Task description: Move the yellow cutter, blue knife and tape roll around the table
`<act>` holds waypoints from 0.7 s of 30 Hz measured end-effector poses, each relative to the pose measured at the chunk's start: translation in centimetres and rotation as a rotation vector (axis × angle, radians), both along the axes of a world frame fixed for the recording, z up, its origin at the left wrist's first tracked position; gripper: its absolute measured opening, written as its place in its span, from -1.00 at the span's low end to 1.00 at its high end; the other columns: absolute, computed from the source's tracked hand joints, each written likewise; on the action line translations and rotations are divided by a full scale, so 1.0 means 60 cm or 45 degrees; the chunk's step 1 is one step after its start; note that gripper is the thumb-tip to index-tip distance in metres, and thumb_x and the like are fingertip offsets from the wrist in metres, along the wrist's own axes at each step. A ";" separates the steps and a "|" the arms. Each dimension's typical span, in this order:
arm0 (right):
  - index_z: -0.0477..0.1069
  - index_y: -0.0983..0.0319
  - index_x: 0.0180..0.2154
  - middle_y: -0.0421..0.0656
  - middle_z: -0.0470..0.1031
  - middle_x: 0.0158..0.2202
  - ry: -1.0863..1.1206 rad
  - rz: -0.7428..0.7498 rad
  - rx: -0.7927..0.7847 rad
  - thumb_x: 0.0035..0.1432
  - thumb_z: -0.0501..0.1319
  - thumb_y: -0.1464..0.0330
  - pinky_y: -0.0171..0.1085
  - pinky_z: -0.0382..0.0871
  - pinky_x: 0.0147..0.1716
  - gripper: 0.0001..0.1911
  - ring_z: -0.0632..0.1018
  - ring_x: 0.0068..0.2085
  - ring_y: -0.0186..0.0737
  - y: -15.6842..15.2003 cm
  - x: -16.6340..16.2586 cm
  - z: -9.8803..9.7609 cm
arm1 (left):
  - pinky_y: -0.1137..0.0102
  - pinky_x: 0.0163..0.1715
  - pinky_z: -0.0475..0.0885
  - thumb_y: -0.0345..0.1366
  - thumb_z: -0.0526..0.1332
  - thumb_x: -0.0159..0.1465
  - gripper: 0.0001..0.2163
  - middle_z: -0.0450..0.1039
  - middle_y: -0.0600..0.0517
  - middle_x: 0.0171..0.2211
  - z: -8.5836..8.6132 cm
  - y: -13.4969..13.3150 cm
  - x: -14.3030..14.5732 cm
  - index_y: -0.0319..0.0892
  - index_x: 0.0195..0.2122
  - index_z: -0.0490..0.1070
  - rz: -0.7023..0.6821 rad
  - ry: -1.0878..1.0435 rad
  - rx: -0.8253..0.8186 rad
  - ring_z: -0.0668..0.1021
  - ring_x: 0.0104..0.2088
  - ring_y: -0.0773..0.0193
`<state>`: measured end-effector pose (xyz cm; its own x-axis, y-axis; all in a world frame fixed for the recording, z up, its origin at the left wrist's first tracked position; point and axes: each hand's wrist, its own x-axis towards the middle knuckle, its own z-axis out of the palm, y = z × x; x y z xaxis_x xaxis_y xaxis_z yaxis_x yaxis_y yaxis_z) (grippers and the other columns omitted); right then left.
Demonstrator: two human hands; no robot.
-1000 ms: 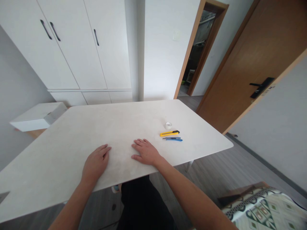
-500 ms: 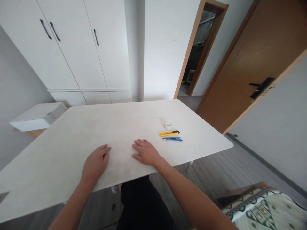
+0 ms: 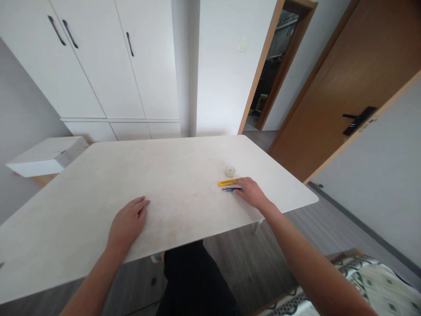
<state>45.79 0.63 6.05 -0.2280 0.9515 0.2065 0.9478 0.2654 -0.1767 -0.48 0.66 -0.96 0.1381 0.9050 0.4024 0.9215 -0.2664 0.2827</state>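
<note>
My left hand [image 3: 127,224] lies on the white table [image 3: 177,175] near its front edge, its fingers stretched out and holding nothing. To the right, my right hand [image 3: 250,192] is over a yellow utility knife [image 3: 225,182] and slim blue tools [image 3: 229,189], whose exact kind I cannot make out. Its fingers reach across the knife's right end, while the thumb is apart from them, at the blue tools. The hand hides the right ends of these things. Just behind the knife stands a small clear roll of tape [image 3: 230,171].
A white box [image 3: 42,156] stands beyond the table's left end. White cabinets [image 3: 98,66] line the back wall. At the right is a brown door [image 3: 329,79], and a patterned cloth [image 3: 378,285] covers something at the lower right.
My right hand has moved right, from the middle front of the table to the yellow utility knife and blue tools. My left hand has stayed in place; the view has shifted slightly.
</note>
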 end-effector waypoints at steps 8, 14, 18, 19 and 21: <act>0.49 0.21 -0.09 -0.07 0.54 -0.06 -0.027 -0.020 -0.002 0.21 0.16 0.50 -0.23 0.29 0.00 -0.75 0.48 -0.02 -0.14 0.028 0.014 -0.008 | 0.20 0.18 0.40 -0.14 -0.03 0.31 -0.58 0.54 -0.07 0.06 0.001 0.001 -0.004 -0.13 -0.08 0.58 -0.017 0.029 -0.007 0.55 0.08 0.09; 0.42 0.23 -0.10 -0.08 0.56 -0.15 -0.104 -0.047 -0.171 0.20 0.12 0.53 -0.27 0.28 -0.10 -0.75 0.52 -0.12 -0.15 0.053 0.011 -0.007 | 0.17 0.17 0.42 -0.15 -0.03 0.31 -0.58 0.53 -0.09 0.07 0.000 0.001 -0.004 -0.16 -0.06 0.57 -0.017 0.047 -0.005 0.55 0.08 0.07; 0.38 0.24 -0.01 -0.01 0.51 -0.10 -0.178 -0.029 -0.132 0.17 0.11 0.53 -0.23 0.26 -0.08 -0.66 0.47 -0.07 -0.09 0.040 0.005 -0.023 | 0.19 0.17 0.41 -0.15 -0.04 0.32 -0.57 0.53 -0.10 0.08 0.000 0.000 -0.003 -0.17 -0.05 0.57 -0.017 0.049 -0.005 0.55 0.08 0.08; 0.38 0.25 0.01 0.01 0.48 -0.07 -0.196 -0.031 -0.109 0.17 0.11 0.52 -0.22 0.25 -0.06 -0.65 0.45 -0.04 -0.07 0.035 0.003 -0.026 | 0.20 0.17 0.41 -0.15 -0.04 0.32 -0.58 0.53 -0.09 0.07 0.001 0.000 -0.003 -0.17 -0.05 0.57 -0.011 0.048 -0.002 0.55 0.08 0.08; 0.37 0.27 0.00 0.04 0.45 -0.06 -0.212 -0.074 -0.081 0.17 0.12 0.48 -0.20 0.24 -0.05 -0.66 0.44 -0.04 -0.05 0.025 0.000 -0.031 | 0.20 0.17 0.41 -0.15 -0.03 0.32 -0.58 0.53 -0.08 0.07 0.001 0.000 -0.003 -0.15 -0.06 0.57 -0.005 0.048 0.001 0.55 0.08 0.09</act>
